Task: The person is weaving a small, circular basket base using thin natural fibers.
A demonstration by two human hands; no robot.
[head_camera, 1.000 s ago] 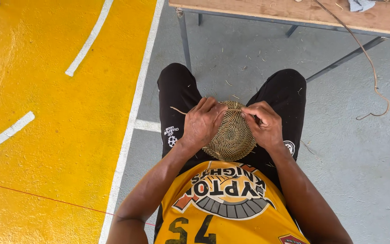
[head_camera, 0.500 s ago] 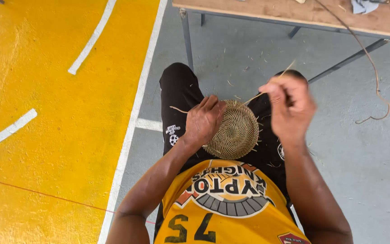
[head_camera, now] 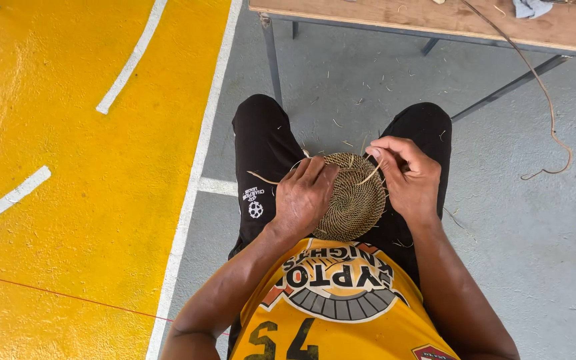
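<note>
One round woven coil disc (head_camera: 356,200), tan and tightly spiralled, at the centre of the frame, resting on the lap across two black-clad thighs. Two hands on it. Left hand (head_camera: 306,199) laid flat over the disc's left edge, fingers pressed together and curved down onto the weave, forearm running in from the lower left of the frame. Right hand (head_camera: 408,177) at the disc's upper right rim, thumb and forefinger pinching one pale fibre strand (head_camera: 370,175) that slants down onto the weave; remaining fingers curled loosely, wrist bent, forearm coming up from the lower right. One more loose strand end (head_camera: 261,177) poking out to the left of the disc, past the left hand.

One wooden worktop (head_camera: 435,19) along the top of the frame on metal legs, well apart from the hands. One long thin cord (head_camera: 547,100) trailing off its edge and curling on the grey floor (head_camera: 515,220) at the right. Yellow painted floor area (head_camera: 68,200) with white lines filling the left of the frame. Short fibre scraps scattered on the grey floor near the knees.
</note>
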